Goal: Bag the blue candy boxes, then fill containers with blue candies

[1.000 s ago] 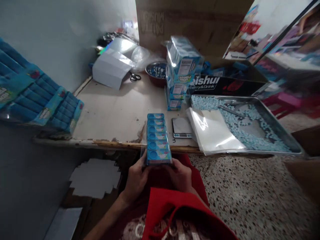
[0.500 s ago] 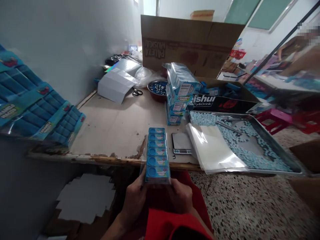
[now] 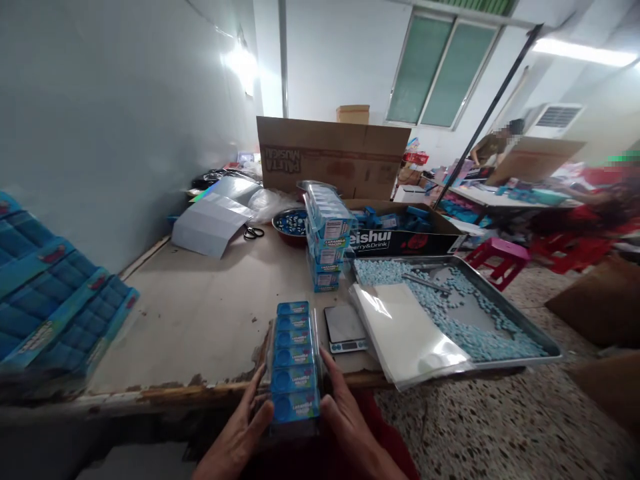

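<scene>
A clear-wrapped row of blue boxes [image 3: 295,363] lies at the table's front edge, its near end level with my hands. My left hand [image 3: 245,420] holds its left side, the thumb near the closest box. On the right side my right hand [image 3: 343,407] rests against the wrapping, fingers stretched forward and thumb apart. Just right of the row is a small digital scale [image 3: 345,327]. Behind it stands a stack of wrapped blue boxes [image 3: 327,250]. Clear plastic sheets [image 3: 405,327] overlap a metal tray [image 3: 540,353] of pale blue pieces.
Blue packed displays [image 3: 55,287] stand at the left. Farther back are scissors [image 3: 253,233], white sheets [image 3: 210,220], a bowl [image 3: 291,239] and an open black carton [image 3: 400,243]. A pink stool [image 3: 497,257] and people are at the right.
The view has tilted up, showing more wall and window. The row of boxes has moved forward against the table edge, and my hands have shifted forward along its sides, fingers more spread.
</scene>
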`<state>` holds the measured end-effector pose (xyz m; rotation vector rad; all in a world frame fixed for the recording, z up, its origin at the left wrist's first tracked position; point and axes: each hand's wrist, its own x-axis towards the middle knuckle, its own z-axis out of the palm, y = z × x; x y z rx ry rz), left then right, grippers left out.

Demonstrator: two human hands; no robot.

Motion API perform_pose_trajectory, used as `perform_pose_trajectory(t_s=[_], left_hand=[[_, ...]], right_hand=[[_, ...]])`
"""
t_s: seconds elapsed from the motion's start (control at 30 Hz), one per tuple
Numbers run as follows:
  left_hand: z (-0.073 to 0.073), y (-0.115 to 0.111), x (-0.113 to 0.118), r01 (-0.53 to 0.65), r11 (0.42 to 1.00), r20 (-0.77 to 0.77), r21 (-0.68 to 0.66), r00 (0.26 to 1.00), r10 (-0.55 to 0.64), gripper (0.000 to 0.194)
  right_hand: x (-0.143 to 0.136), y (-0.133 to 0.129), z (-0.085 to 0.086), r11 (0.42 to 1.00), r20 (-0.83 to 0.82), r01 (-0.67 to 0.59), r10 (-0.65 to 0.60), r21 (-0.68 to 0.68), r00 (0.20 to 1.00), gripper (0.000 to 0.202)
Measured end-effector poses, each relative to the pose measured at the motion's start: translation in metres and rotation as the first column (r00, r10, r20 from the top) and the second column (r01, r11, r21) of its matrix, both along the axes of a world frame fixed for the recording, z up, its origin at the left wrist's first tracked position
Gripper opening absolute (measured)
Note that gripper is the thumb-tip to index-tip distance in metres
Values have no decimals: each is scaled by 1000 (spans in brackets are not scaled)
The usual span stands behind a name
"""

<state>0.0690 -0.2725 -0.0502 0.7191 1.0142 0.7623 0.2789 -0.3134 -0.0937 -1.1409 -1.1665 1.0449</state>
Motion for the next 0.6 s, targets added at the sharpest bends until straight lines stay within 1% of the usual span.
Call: perform_pose_trajectory(t_s=[0.07,0.17,0.2,0.27,0.33,0.4,0.47,0.5,0.53,0.57,0.6], left_hand=[[13,2,12,-28,998,-46,-64,999,25,101],[22,1,17,-70,994,-119,-84,991,59,93],[23,0,14,-88,994,-147,-69,986,77,90],[28,-1,6,-119,993,-203,4,972,117,82],[41,1,-1,-120,982,-252,148,955,155,74],[65,12,0,-100,947,-262,306,947,185,71],[98,36,13,-62,890,-215,452,961,176,72],[117,53,25,-16,848,-180,530,975,131,72],[136,73,39,7,788,-148,616,983,107,71],[155,97,55,22,733,-124,680,989,84,68],[173,122,73,48,693,-123,719,991,58,65]], right_hand=[[-16,19,6,998,-104,-55,54,-5,993,78],[-37,33,14,996,-208,-90,84,-17,974,78],[-40,33,18,995,-209,-103,98,-12,973,79],[-41,32,32,991,-144,-132,133,19,981,79],[-35,32,55,984,-18,-160,161,74,987,74],[-26,40,86,969,102,-175,159,173,982,70],[-12,62,125,933,158,-159,113,324,981,73],[-4,78,146,900,152,-122,63,418,986,75],[6,96,168,873,151,-92,22,478,988,76],[18,117,190,851,144,-30,-54,525,988,70],[31,139,212,859,171,21,-125,512,977,63]])
